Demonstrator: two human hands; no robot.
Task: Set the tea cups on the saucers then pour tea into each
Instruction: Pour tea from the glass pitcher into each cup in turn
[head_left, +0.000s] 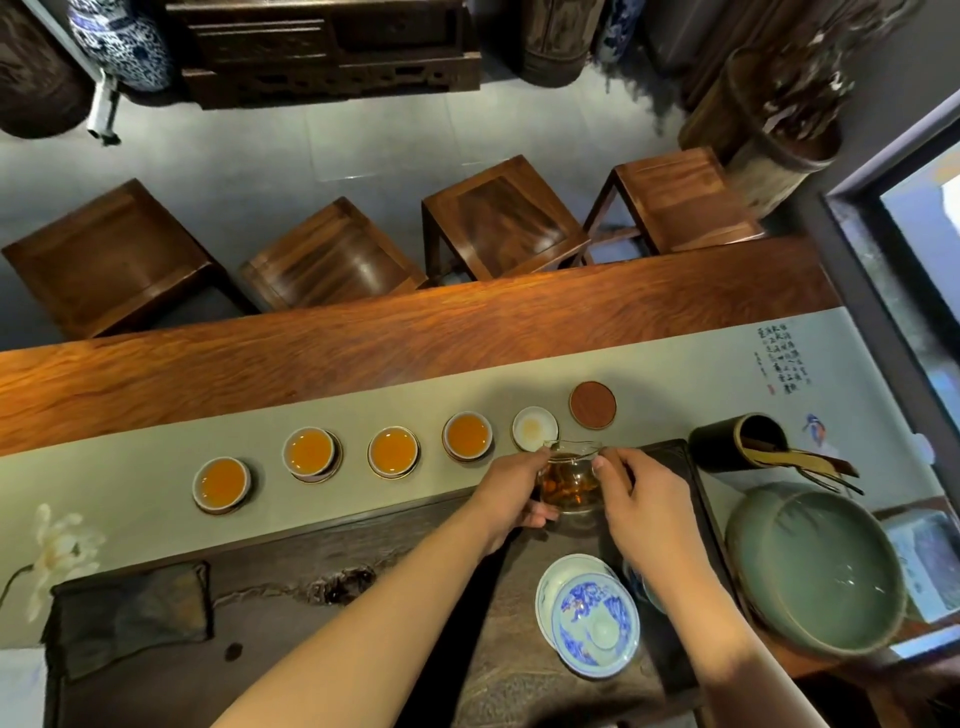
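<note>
A long wooden tea table (363, 332) fills the view, with a pale grey-green runner (130, 467) along it, four wooden stools behind and a dark tea tray (363, 623) at the near edge. At the far left a white flower (57, 551) is painted on the runner. Moving right, a row of cups crosses the cloth: a first cup (222, 484), a second cup (310, 452), a third cup (393, 451) and a fourth cup (467, 435), each on its saucer and each showing amber tea. Next comes a fifth cup (535, 428), white inside with only a faint tint at the bottom, so it looks barely filled. Beyond it lies a bare round coaster (592, 405) with no cup.

Just near of the fifth cup is the glass pitcher (569, 480), holding dark tea. The left hand (511, 493) wraps its left side and the right hand (644, 512) pinches its rim and handle from the right, so both are clamped on it. Its spout points up and left, straight at the fifth cup, and the left hand is the nearer one; a small forward tilt would likely pour there.

Nearer sits a blue-and-white gaiwan (589, 621), then a celadon bowl (815, 566) and a dark tool holder (737, 441). Vertical Chinese calligraphy (784, 358) with a red seal sits far right, too small to read
</note>
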